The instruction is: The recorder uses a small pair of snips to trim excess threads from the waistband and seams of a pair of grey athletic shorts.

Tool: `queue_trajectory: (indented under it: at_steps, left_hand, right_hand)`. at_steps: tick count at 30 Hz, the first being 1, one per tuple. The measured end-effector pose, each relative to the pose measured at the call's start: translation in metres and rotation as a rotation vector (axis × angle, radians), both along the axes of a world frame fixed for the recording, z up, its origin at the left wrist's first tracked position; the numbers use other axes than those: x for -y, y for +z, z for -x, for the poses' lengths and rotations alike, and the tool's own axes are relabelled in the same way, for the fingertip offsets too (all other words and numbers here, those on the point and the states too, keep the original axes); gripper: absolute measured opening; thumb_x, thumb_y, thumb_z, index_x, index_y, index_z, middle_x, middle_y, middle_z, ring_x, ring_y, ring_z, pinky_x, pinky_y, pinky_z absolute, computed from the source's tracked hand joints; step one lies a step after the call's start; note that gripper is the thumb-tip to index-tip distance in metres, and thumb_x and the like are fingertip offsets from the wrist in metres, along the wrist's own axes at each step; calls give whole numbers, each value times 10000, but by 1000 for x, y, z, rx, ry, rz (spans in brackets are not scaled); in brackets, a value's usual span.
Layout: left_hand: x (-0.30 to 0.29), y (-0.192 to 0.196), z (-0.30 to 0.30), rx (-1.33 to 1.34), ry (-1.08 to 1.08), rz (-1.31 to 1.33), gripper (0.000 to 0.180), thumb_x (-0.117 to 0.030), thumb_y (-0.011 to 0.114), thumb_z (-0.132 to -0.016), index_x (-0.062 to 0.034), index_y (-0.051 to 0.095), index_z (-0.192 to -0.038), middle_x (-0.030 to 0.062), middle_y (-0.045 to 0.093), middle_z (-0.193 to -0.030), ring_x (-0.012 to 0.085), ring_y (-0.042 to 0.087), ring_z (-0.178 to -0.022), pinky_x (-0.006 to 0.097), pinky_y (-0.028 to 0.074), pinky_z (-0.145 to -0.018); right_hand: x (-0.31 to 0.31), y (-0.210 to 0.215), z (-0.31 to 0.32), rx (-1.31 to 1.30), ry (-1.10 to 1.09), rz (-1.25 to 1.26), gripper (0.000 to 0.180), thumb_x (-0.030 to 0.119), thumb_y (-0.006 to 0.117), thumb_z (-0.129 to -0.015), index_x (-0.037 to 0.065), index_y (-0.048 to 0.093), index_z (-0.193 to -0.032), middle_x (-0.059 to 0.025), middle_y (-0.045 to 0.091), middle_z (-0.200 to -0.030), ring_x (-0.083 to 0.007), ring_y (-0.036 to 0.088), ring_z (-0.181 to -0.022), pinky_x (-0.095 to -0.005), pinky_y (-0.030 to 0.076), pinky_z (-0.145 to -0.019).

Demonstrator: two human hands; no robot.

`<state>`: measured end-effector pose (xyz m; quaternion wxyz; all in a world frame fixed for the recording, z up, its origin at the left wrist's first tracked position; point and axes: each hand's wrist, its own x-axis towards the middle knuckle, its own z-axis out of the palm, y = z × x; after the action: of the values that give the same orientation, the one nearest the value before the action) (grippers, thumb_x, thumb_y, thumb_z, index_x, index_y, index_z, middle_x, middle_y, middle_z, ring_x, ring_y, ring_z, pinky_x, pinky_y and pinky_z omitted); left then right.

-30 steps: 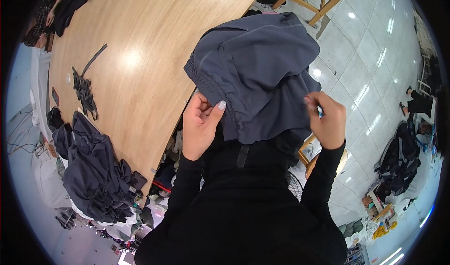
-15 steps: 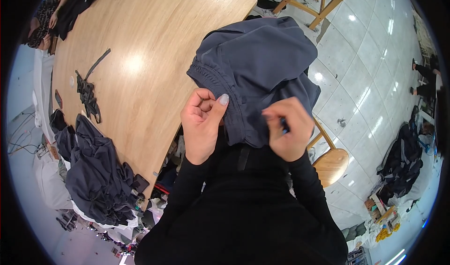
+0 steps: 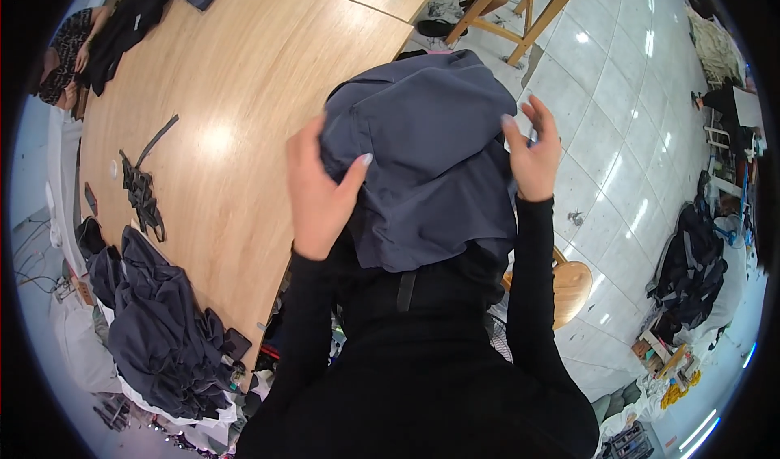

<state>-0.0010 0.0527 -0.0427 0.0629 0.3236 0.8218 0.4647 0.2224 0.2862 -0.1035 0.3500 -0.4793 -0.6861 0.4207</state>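
A dark grey garment [image 3: 431, 154] is bunched over my lap, beside the table edge. My left hand [image 3: 321, 191] grips its left side, the thumb on top of the cloth and the fingers, slightly blurred, at the outer edge. At the garment's right edge is my right hand [image 3: 535, 152], its thumb by the cloth and its fingers raised and apart. A small dark blue object shows in the right palm, mostly hidden by the hand; its kind cannot be made out. The waistband does not show clearly from here.
The wooden table [image 3: 236, 77] stretches away on my left. On it lie a tangle of dark straps [image 3: 142, 195] and a heap of dark clothing [image 3: 162, 329]. A round wooden stool [image 3: 573, 292] stands at my right. Another person's arm [image 3: 85, 45] shows at far left.
The garment has been turned so its gathered waistband no longer shows. My left hand has moved left to its edge; my right hand has swung up and right, its fingers opening out.
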Motion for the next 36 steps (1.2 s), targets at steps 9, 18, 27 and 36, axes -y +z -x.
queue_trajectory:
  at_steps: [9, 18, 27, 36]
  left_hand:
    - [-60, 75, 6, -245, -188, -413, 299, 27, 823, -860, 6, 696, -1130, 136, 719, -1102, 330, 709, -966, 351, 553, -861]
    - [-38, 24, 13, 19, -49, -183, 316, -57, 759, -981, 20, 699, -1282, 112, 727, -1179, 199, 692, -1029, 325, 550, -875]
    - [-8, 7, -32, 196, -121, -118, 255, 117, 725, -917, 12, 725, -1149, 67, 694, -1084, 149, 658, -900, 271, 532, -816]
    - [-17, -13, -45, -67, -278, 315, 442, -89, 887, -736, -102, 720, -1145, 78, 580, -1093, 270, 622, -1037, 424, 402, -926]
  right_hand:
    - [41, 126, 5, -316, -84, -174, 176, -59, 768, -912, 6, 760, -1075, -83, 722, -1017, -90, 599, -814, -235, 456, -706]
    - [130, 130, -1, -35, 544, 4, 347, -111, 783, -836, 17, 780, -1159, -167, 786, -1187, -307, 798, -1009, -349, 615, -809]
    - [61, 88, -49, 239, -72, 24, 167, -23, 724, -942, 10, 775, -1097, -20, 746, -930, -52, 511, -673, -209, 412, -638]
    - [63, 56, -40, 323, 139, -242, 397, -96, 785, -796, 20, 789, -1175, -124, 700, -1170, -240, 621, -769, -338, 550, -782]
